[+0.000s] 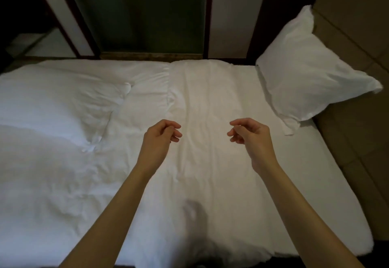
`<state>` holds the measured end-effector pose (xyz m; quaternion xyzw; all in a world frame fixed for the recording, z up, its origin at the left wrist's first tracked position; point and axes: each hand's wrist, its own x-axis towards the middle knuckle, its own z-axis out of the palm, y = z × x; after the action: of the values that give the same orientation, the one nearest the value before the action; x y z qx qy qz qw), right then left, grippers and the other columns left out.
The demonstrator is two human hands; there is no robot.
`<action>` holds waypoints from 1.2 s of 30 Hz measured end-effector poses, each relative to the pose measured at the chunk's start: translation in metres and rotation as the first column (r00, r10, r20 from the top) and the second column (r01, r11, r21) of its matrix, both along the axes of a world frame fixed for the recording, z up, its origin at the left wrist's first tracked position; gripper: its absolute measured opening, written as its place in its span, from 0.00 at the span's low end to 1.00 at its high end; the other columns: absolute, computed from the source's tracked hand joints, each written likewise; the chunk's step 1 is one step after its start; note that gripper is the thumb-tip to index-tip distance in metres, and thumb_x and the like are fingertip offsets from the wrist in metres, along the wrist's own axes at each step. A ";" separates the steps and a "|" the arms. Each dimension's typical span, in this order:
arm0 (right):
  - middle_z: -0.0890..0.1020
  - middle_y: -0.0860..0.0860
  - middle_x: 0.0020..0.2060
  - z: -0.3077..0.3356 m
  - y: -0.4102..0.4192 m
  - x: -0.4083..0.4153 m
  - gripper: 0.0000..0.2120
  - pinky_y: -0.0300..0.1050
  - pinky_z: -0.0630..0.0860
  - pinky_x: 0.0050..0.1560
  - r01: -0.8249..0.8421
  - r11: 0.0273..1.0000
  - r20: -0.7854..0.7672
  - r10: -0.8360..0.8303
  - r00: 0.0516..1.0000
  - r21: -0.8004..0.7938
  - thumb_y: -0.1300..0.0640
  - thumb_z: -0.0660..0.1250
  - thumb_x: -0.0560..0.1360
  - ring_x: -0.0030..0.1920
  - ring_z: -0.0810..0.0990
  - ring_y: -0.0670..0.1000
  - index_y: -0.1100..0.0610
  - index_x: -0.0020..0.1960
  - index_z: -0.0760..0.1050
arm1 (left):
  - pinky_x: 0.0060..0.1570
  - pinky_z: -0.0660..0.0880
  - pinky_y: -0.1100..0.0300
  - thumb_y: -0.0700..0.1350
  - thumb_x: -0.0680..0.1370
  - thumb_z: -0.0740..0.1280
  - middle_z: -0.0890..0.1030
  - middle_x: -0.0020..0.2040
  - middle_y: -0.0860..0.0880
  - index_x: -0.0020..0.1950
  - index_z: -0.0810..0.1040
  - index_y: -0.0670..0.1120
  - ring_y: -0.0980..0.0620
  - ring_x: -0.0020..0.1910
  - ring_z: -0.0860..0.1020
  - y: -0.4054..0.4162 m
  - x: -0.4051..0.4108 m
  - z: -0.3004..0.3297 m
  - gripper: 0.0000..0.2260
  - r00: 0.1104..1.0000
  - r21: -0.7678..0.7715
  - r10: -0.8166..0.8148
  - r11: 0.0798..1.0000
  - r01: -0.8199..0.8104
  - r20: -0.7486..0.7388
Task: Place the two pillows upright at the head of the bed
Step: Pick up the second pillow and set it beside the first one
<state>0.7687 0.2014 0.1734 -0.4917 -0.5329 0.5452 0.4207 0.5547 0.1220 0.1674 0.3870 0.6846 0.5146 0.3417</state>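
One white pillow (305,72) leans upright against the tan headboard (357,25) at the right end of the bed, on its far side. A second pillow is not visible. My left hand (161,139) and my right hand (250,136) hover side by side above the white duvet (200,91) in the middle of the bed. Both hands are empty with loosely curled fingers held apart. The right hand is well short of the pillow.
The duvet is folded back near the head, with bare white sheet (315,173) beside the headboard on the near side. A dark glass panel and wall (143,15) run along the bed's far side. The duvet is wrinkled at left.
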 end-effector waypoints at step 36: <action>0.82 0.57 0.40 -0.103 -0.026 -0.563 0.09 0.40 0.73 0.39 -0.191 0.969 0.203 0.222 0.954 -0.159 0.68 0.64 0.73 0.37 0.79 0.51 0.57 0.48 0.79 | 0.58 0.70 0.50 0.45 0.80 0.61 0.70 0.55 0.46 0.62 0.66 0.45 0.48 0.52 0.72 -0.039 -0.547 -0.150 0.12 0.635 -0.404 0.567 0.822 -0.401 0.524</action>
<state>0.2058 0.1756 0.0705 -0.5181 -0.5856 0.5643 0.2650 0.0075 0.0831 0.0173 -0.0518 0.6693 0.5949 0.4420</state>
